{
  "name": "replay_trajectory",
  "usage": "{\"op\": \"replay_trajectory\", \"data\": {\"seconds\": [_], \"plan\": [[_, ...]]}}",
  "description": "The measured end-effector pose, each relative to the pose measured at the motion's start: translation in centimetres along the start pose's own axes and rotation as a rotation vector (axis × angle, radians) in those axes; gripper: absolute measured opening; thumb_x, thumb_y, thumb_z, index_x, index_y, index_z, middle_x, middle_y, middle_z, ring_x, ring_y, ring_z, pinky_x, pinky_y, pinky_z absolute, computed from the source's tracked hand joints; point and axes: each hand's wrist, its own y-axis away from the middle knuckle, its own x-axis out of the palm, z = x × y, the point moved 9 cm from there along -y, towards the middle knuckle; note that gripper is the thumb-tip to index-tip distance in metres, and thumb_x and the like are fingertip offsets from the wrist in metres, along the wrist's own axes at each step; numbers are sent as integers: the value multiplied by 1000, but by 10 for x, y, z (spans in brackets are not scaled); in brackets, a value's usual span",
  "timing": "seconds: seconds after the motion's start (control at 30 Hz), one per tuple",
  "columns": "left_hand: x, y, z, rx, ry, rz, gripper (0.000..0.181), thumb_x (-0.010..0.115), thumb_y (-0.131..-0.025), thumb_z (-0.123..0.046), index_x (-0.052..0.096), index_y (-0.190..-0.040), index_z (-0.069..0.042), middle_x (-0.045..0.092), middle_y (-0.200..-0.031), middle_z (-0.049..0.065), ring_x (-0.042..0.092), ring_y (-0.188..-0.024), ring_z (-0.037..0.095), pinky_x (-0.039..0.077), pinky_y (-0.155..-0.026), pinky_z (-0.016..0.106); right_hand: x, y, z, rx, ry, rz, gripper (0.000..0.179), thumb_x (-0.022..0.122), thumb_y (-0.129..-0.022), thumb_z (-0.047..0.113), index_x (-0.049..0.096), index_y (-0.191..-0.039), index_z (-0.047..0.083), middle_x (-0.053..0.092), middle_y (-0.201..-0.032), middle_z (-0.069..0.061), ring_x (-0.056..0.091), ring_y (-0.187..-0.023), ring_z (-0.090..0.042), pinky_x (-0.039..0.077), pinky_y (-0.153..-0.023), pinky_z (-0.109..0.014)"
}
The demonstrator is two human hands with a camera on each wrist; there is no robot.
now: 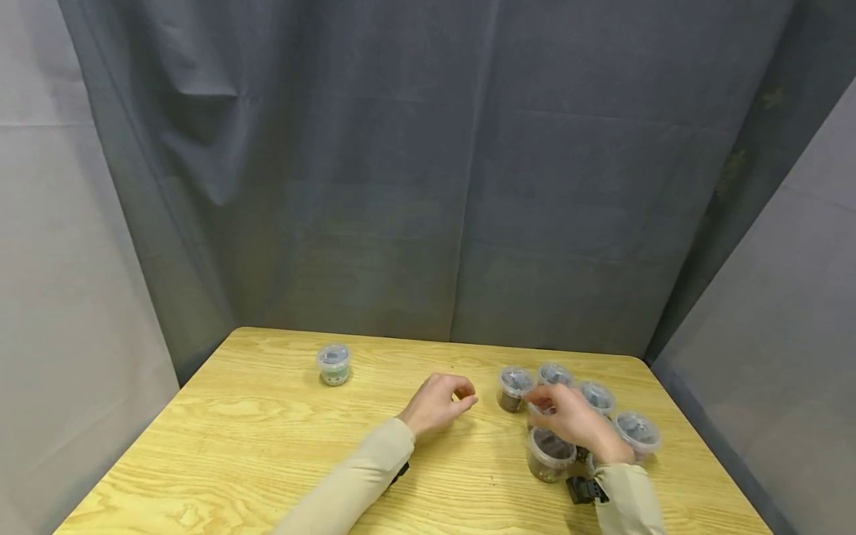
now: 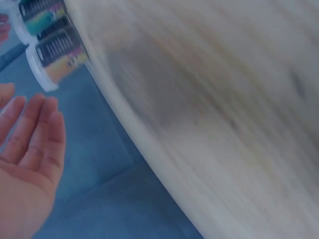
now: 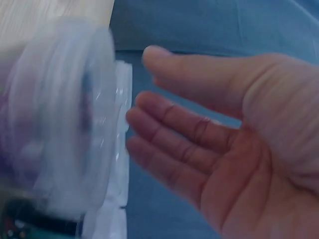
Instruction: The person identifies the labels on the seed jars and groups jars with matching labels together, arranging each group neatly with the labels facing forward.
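Tubs [image 1: 516,386]: where did they stand on the table [image 1: 221,453]?

Mostly one tight bunch. Datum = front tub [image 1: 550,468]: others just behind it and to its right. One lone tub [image 1: 334,364] was well apart, far left of it and farther back.

Why bunched?

My read: kept within easy reach of the right hand [image 1: 575,418]. The ones I could make out were upright, likely for stability, rims [image 3: 97,119] up.

And the hands?

Right one was just behind the front tub, over the bunch, arched, probably to clear the rims. Its fingers [image 3: 172,147] were slightly spread, thumb [image 3: 199,77] apart, pinching nothing. Couldn't tell if they touched a tub.

Left?

Left hand [image 1: 438,403] was left of the front tub, a bit behind. Fingers close together, gently bent, nothing held. Probably kept off the bunch to give the right one room.
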Motion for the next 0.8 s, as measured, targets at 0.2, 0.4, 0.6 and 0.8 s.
{"op": "replay_trajectory", "data": {"seconds": [0.2, 0.4, 0.6, 0.8], "plan": [[14, 0, -20, 66, 13, 51, 8, 69, -92, -25, 74, -93, -19, 71, -84, -12, 59, -74, -8, 49, -71, 11, -11, 11, -23, 21, -121, 17, 44, 73, -88, 17, 62, -127, 0, 64, -125, -20, 61, -113, -38, 54, -90, -46], [27, 1, -38, 123, 34, 93, 9, 71, -91, -24, 75, -94, -16, 73, -86, -12, 59, -75, -10, 47, -69, 7, -17, 20, -39, 46, -54, 42, 52, 78, -84, 28, 64, -125, 0, 65, -123, -19, 59, -115, -42, 54, -89, -50], [38, 2, -60, 196, 53, 122, 20, 73, -89, -25, 74, -104, -12, 76, -94, -5, 65, -81, -3, 50, -73, 9, -16, 25, -48, 44, 29, 84, 55, 83, -76, 38, 69, -116, 4, 68, -112, -12, 63, -101, -33, 55, -79, -45], [51, 3, -79, 273, -34, 140, 27, 74, -88, -30, 72, -111, -17, 73, -107, -7, 65, -86, -1, 46, -70, 3, -10, 30, -49, -39, 55, 131, 53, 84, -73, 42, 68, -113, 10, 66, -101, -4, 56, -82, -17, 47, -65, -31]]}}
